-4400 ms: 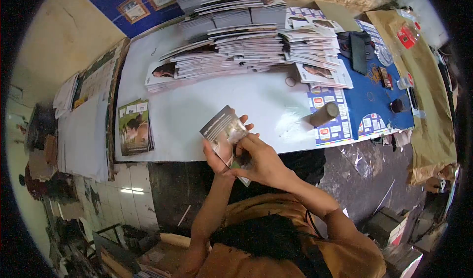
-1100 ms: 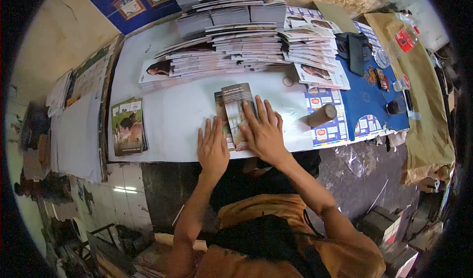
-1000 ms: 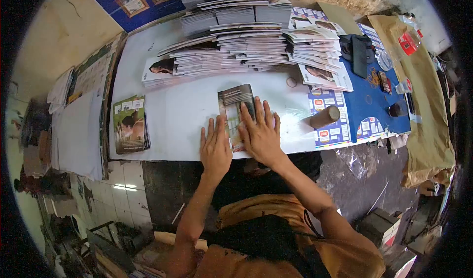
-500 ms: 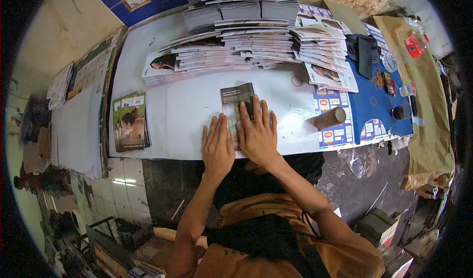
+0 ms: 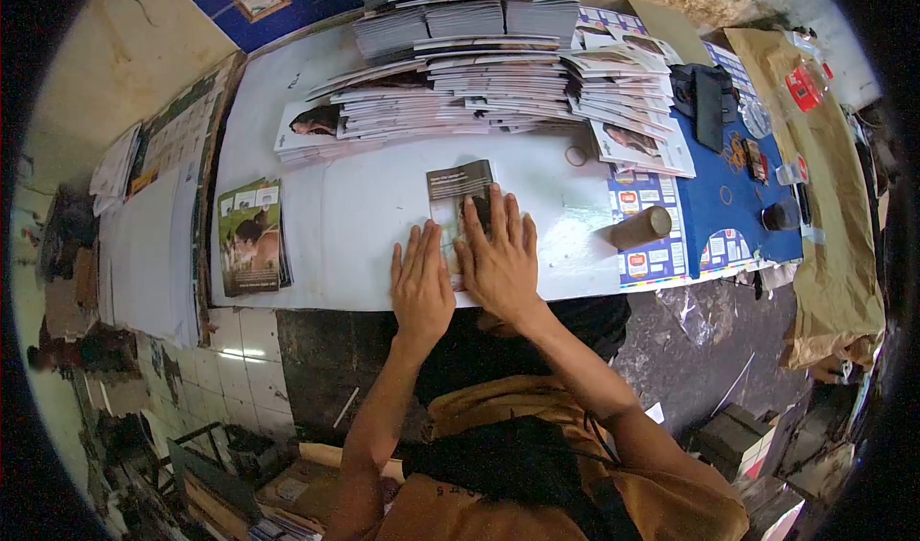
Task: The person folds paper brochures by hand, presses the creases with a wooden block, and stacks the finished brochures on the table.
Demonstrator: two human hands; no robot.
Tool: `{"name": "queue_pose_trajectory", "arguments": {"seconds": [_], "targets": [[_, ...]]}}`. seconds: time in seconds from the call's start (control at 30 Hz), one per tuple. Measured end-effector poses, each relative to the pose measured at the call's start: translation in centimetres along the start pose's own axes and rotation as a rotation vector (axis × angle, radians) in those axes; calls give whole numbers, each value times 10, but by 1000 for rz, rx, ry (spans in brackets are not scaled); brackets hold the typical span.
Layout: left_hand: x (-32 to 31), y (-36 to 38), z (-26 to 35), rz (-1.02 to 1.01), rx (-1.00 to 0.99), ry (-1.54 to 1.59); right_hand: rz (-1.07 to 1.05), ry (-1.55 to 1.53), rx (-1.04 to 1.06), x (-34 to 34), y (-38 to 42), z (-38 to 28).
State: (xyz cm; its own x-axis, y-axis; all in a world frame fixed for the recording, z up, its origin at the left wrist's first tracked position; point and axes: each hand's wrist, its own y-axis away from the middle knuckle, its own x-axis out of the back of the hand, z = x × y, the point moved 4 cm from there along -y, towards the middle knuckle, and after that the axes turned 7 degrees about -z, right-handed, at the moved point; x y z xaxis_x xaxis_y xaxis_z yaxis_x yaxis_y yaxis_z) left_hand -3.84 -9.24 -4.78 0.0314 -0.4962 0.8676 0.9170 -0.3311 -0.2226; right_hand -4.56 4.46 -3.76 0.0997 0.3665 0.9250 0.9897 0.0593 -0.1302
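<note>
A small folded booklet with a dark top band [image 5: 458, 181] lies on the white table [image 5: 345, 225] in front of me. My right hand [image 5: 500, 258] rests flat on its right part, fingers stretched out, covering much of the page. My left hand [image 5: 424, 277] lies flat at the booklet's lower left edge, its fingers straight and close to one another. Neither hand grips anything. Over at the table's left end sits a small pile of green-covered booklets [image 5: 251, 244].
Tall stacks of booklets [image 5: 460, 91] fill the table's back. A brown cylinder [image 5: 644, 228] stands at the right, near a rubber band [image 5: 576, 156]. Farther right are a dark phone [image 5: 709, 110], a dark cup [image 5: 781, 216] and a red-labelled bottle [image 5: 808, 86].
</note>
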Motion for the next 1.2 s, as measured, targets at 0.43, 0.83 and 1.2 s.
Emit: {"name": "queue_pose_trajectory", "arguments": {"seconds": [0.43, 0.83, 1.2], "targets": [[2, -2, 3, -13, 15, -41, 22, -7, 5, -1, 0, 0], [1, -2, 10, -129, 39, -176, 56, -181, 53, 20, 5, 5], [0, -5, 11, -120, 28, -178, 471, -438, -289, 104, 67, 150]]}}
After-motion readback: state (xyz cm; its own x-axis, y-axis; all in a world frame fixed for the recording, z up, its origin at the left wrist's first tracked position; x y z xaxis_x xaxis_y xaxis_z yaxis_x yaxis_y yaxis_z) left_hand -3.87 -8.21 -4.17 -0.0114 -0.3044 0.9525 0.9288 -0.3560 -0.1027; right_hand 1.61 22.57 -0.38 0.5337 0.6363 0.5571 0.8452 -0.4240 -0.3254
